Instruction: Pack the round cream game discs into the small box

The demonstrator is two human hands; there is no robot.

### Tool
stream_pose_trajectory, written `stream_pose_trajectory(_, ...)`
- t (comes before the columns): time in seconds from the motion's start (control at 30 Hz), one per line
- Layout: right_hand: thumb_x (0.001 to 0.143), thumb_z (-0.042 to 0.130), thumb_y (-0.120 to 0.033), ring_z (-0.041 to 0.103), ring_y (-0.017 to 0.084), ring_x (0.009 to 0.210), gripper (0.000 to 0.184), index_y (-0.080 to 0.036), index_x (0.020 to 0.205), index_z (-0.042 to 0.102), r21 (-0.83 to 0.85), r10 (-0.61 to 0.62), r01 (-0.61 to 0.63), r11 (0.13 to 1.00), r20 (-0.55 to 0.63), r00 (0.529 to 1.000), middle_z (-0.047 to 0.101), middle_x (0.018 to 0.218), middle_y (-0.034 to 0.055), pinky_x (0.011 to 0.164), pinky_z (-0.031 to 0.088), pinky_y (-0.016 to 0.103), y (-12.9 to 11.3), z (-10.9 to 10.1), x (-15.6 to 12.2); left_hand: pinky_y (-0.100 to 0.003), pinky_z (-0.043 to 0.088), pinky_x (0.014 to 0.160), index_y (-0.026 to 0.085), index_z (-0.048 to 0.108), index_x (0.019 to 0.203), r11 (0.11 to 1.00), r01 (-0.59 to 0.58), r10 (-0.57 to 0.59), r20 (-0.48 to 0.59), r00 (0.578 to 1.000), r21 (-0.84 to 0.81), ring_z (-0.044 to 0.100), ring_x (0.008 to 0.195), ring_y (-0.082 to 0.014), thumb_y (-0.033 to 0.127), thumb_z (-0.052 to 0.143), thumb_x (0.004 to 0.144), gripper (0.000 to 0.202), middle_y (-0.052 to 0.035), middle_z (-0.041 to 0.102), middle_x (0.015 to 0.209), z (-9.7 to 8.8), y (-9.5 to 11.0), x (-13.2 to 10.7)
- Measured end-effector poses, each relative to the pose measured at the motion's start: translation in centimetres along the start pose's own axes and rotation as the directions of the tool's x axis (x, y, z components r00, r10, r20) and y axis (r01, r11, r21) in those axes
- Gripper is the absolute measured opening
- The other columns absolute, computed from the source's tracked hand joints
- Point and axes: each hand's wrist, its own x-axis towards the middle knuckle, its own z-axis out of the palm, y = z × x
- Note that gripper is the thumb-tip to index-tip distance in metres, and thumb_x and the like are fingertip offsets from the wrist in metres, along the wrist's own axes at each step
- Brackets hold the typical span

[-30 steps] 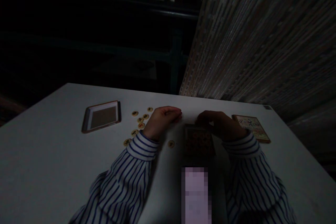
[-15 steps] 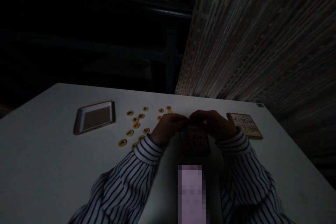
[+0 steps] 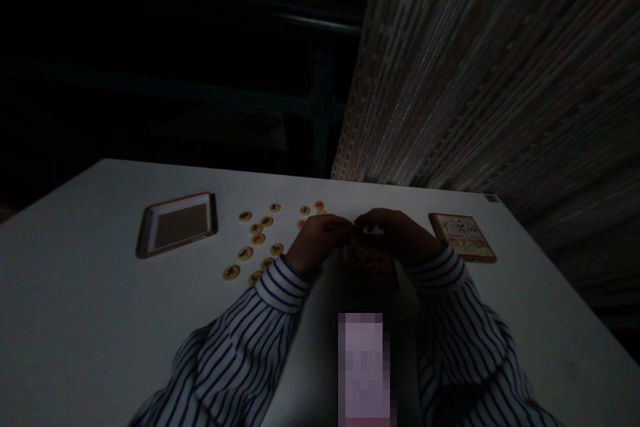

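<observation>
My left hand and my right hand meet at their fingertips above the far side of a small dark box. Rows of round Chinese chess pieces lie in this box, deep in shadow. The fingers of both hands are bent and pinched together; anything between them is too dark and small to make out. To the left of my left hand, several loose Chinese chess pieces with black or red characters are scattered on the white table. A few lie partly behind that hand and sleeve.
At the left stands an open shallow tray-like box part with a grey inside. A flat printed box or lid lies at the right. Beyond the table's far edge hangs a string curtain. A pixelated patch covers the near middle.
My right hand has shifted slightly left, and its fingers have moved a little against my left fingertips. The whole view has drifted slightly. The loose pieces lie as before.
</observation>
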Motion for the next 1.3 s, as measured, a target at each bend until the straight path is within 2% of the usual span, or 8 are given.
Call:
stream_pose_trajectory(0.17, 0.075, 0.052, -0.023, 0.057, 0.012, 0.073, 0.017, -0.017, 0.09, 0.06, -0.024, 0.002, -0.001, 1.0, 0.061, 0.998, 0.064, 0.083, 0.0043, 0.066, 0.043, 0.024, -0.1, 0.1, 0.0, -0.023, 0.046, 0.057, 0.011, 0.061, 0.084, 0.999, 0.028, -0.028, -0.006, 1.0, 0.046, 0.058, 0.061, -0.0112, 0.023, 0.059, 0.067, 0.021, -0.0042, 0.065, 0.071, -0.1, 0.1, 0.0)
stream_pose_trajectory(0.27, 0.075, 0.052, -0.024, 0.058, 0.013, 0.073, 0.017, -0.017, 0.087, 0.061, -0.094, 0.072, -0.057, 0.994, 0.161, 0.984, 0.064, 0.082, 0.0038, 0.065, 0.042, 0.023, -0.1, 0.2, 0.1, -0.023, 0.047, 0.058, 0.012, 0.059, 0.091, 0.982, 0.025, -0.025, -0.006, 1.0, 0.185, 0.06, 0.063, -0.0124, 0.022, 0.055, 0.069, 0.024, -0.0047, 0.066, 0.073, -0.6, -0.3, 0.2)
stream_pose_trajectory(0.43, 0.075, 0.05, -0.03, 0.06, 0.016, 0.076, 0.023, -0.021, 0.093, 0.061, -0.282, 0.229, -0.135, 0.95, 0.331, 0.916, 0.066, 0.085, 0.0046, 0.062, 0.041, 0.023, 0.1, 0.7, 0.4, -0.025, 0.046, 0.066, 0.015, 0.061, 0.092, 0.853, -0.053, 0.062, -0.001, 0.998, 0.519, 0.061, 0.072, -0.0147, 0.026, 0.05, 0.073, 0.025, -0.0047, 0.067, 0.078, -1.4, -0.8, 0.3)
stream_pose_trajectory(0.53, 0.077, 0.046, -0.035, 0.061, 0.018, 0.079, 0.027, -0.023, 0.097, 0.06, -0.384, 0.295, -0.145, 0.912, 0.367, 0.882, 0.066, 0.088, 0.0049, 0.062, 0.041, 0.025, 0.0, 1.3, 0.5, -0.026, 0.045, 0.07, 0.015, 0.063, 0.089, 0.759, -0.112, 0.108, 0.046, 0.993, 0.642, 0.061, 0.077, -0.0156, 0.026, 0.047, 0.075, 0.024, -0.0052, 0.067, 0.084, -1.5, -0.8, 0.3)
stream_pose_trajectory(0.6, 0.079, 0.043, -0.036, 0.061, 0.019, 0.082, 0.028, -0.022, 0.096, 0.06, -0.428, 0.301, -0.126, 0.895, 0.37, 0.879, 0.066, 0.088, 0.0058, 0.064, 0.041, 0.026, -0.1, 1.8, 0.7, -0.026, 0.044, 0.07, 0.015, 0.064, 0.089, 0.704, -0.146, 0.124, 0.083, 0.989, 0.695, 0.06, 0.079, -0.0164, 0.026, 0.046, 0.076, 0.025, -0.0058, 0.067, 0.086, -1.5, -0.8, 0.3)
stream_pose_trajectory(0.8, 0.08, 0.039, -0.033, 0.06, 0.02, 0.085, 0.028, -0.019, 0.093, 0.06, -0.47, 0.245, -0.016, 0.882, 0.43, 0.869, 0.065, 0.093, 0.0075, 0.068, 0.042, 0.028, -0.3, 3.1, 1.2, -0.026, 0.043, 0.069, 0.016, 0.064, 0.09, 0.635, -0.181, 0.136, 0.121, 0.983, 0.751, 0.06, 0.081, -0.0173, 0.027, 0.044, 0.077, 0.026, -0.0068, 0.066, 0.088, -1.5, -1.2, 0.3)
stream_pose_trajectory(1.07, 0.082, 0.036, -0.034, 0.06, 0.022, 0.084, 0.031, -0.019, 0.095, 0.06, -0.513, 0.234, 0.021, 0.858, 0.428, 0.873, 0.065, 0.091, 0.0087, 0.066, 0.043, 0.031, -0.4, 3.3, 1.1, -0.026, 0.043, 0.069, 0.015, 0.063, 0.09, 0.611, -0.21, 0.153, 0.147, 0.977, 0.763, 0.06, 0.08, -0.0168, 0.026, 0.043, 0.078, 0.026, -0.0066, 0.067, 0.086, -1.5, -1.0, 0.1)
stream_pose_trajectory(1.3, 0.082, 0.036, -0.035, 0.06, 0.021, 0.084, 0.03, -0.02, 0.089, 0.061, -0.53, 0.254, 0.02, 0.848, 0.439, 0.862, 0.065, 0.089, 0.0083, 0.067, 0.043, 0.03, -0.3, 3.5, 1.2, -0.026, 0.043, 0.071, 0.015, 0.062, 0.094, 0.621, -0.183, 0.122, 0.137, 0.983, 0.762, 0.059, 0.083, -0.0169, 0.026, 0.043, 0.078, 0.028, -0.0076, 0.066, 0.092, -1.6, -0.9, 0.1)
